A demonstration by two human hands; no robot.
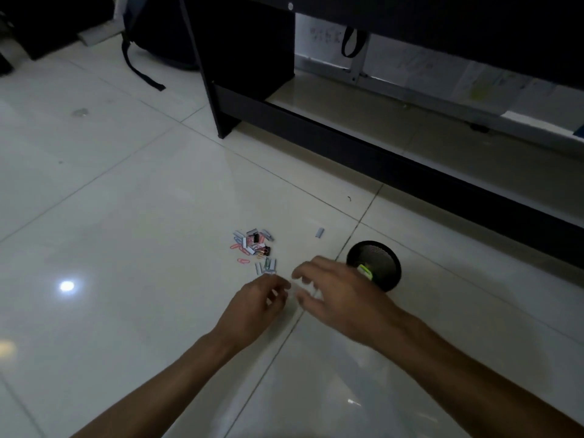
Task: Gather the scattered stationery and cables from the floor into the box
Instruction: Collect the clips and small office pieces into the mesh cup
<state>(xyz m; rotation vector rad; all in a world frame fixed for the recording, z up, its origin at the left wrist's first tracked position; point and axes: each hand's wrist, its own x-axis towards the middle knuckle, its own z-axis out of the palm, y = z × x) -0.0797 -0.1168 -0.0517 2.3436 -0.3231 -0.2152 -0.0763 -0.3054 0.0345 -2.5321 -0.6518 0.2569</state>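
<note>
Clips (252,246) lie beside blurred hands: left (257,303) curled, grasp unclear, right (335,292) spread

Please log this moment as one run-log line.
left hand: near clips | right hand: fingers curled, grip unclear | cup: on floor

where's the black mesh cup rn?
Head view, lower right: black mesh cup stands on the floor tile, behind the right hand, right of the clip pile.
</note>
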